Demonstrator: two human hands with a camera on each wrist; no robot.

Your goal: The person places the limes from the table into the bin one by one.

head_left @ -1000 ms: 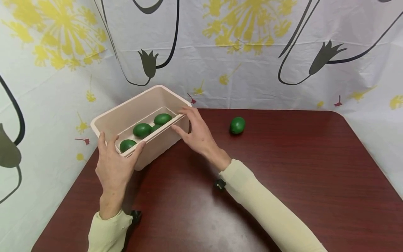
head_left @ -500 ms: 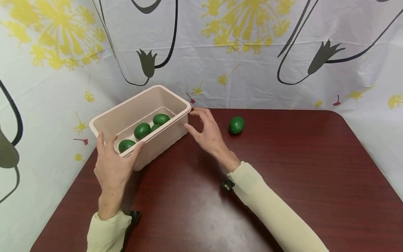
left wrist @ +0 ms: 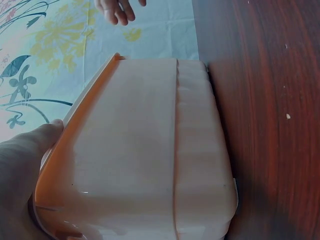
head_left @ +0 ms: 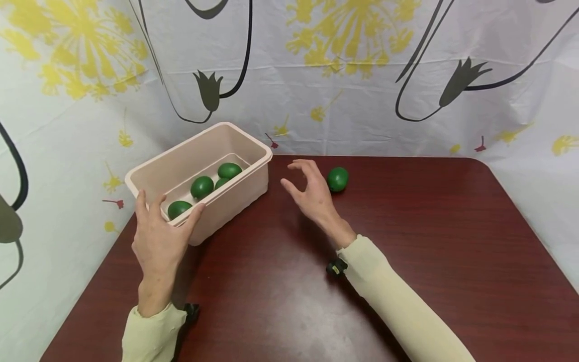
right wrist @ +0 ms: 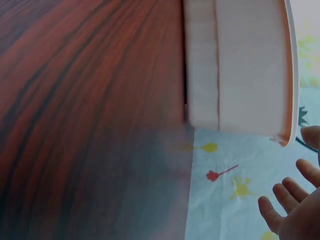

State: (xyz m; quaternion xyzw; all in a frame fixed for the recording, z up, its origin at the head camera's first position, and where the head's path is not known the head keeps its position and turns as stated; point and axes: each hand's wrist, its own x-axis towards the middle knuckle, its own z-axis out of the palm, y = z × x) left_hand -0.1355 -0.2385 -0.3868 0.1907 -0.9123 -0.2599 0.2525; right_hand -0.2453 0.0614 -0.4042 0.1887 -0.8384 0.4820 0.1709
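Observation:
A beige plastic bin stands at the left of the table, with several green limes on its floor. My left hand grips the bin's near-left corner, fingers over the rim and thumb along the long near side. In the left wrist view that thumb lies at the bin's rim. My right hand is apart from the bin, fingers loosely bent and nothing in them. One more lime sits on the table just beyond the right hand. In the right wrist view the right hand's spread fingers show beside the bin's end.
The dark red-brown wooden table ends at the back against a white hanging cloth printed with yellow flowers and dark stems. The cloth also runs along the left side, close to the bin.
My right hand has left the bin's right end of the rim and moved right, toward the lone lime. The left hand keeps its grip on the bin, which stays in place.

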